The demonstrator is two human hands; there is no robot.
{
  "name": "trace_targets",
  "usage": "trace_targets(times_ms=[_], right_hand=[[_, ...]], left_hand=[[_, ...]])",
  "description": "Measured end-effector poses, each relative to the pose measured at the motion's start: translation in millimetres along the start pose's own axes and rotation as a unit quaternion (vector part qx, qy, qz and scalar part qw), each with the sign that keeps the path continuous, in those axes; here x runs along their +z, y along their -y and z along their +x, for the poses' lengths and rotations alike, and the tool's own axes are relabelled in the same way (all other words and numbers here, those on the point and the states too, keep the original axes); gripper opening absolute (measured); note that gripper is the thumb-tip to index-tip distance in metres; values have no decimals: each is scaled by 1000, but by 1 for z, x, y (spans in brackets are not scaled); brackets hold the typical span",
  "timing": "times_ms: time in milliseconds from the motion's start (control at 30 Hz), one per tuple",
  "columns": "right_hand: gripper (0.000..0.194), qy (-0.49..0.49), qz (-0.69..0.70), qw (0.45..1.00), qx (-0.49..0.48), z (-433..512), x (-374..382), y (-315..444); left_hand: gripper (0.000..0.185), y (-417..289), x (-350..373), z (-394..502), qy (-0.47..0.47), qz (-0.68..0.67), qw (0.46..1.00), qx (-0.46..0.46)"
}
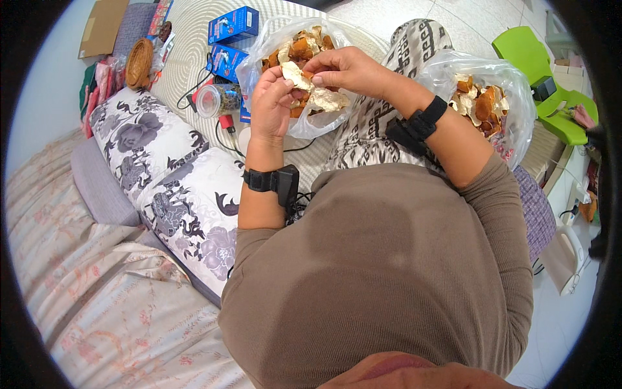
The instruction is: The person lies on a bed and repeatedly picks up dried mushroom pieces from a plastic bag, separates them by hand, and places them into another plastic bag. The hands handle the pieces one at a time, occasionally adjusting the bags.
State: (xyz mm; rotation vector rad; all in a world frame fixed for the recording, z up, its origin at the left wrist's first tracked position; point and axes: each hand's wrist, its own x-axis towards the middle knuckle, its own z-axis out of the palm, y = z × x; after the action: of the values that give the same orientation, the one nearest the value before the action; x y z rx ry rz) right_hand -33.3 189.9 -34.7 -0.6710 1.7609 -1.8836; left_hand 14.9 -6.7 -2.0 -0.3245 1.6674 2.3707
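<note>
Both hands are raised over an open clear plastic bag (311, 127) of dried citrus peel pieces (303, 47), brown-orange outside and cream inside. My left hand (273, 99) pinches a cream-sided piece of dried peel (295, 76) between thumb and fingers. The thumb and fingertips of my right hand (352, 73) grip the same piece at its right end. Just below it, another pale peel piece (329, 99) lies at the bag's mouth. A second clear plastic bag (521, 97) with more dried peel (485, 107) stands to the right, beyond my right forearm.
Blue boxes (233, 24), a clear plastic jar (210, 101) and a red plug-like piece (226, 122) with black cables lie left of the near bag. Floral cushions (131, 129) line the left. A green plastic chair (525, 51) and purple woven fabric (534, 214) are at right.
</note>
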Motion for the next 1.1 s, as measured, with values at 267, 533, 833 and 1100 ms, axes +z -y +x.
trace_targets(times_ms=[267,533,833,1100], right_hand=[[27,-82,-52,995,26,1,7,-4],[30,-78,125,986,79,0,9,-1],[28,-52,163,984,56,1,7,1],[17,-77,72,993,50,17,19,-17]], left_hand=[[33,2,2,3,-6,-6,1000,3],[39,3,-1,3,26,-16,999,13],[38,5,-2,5,24,-12,1000,10],[37,1,-2,3,2,47,999,15]])
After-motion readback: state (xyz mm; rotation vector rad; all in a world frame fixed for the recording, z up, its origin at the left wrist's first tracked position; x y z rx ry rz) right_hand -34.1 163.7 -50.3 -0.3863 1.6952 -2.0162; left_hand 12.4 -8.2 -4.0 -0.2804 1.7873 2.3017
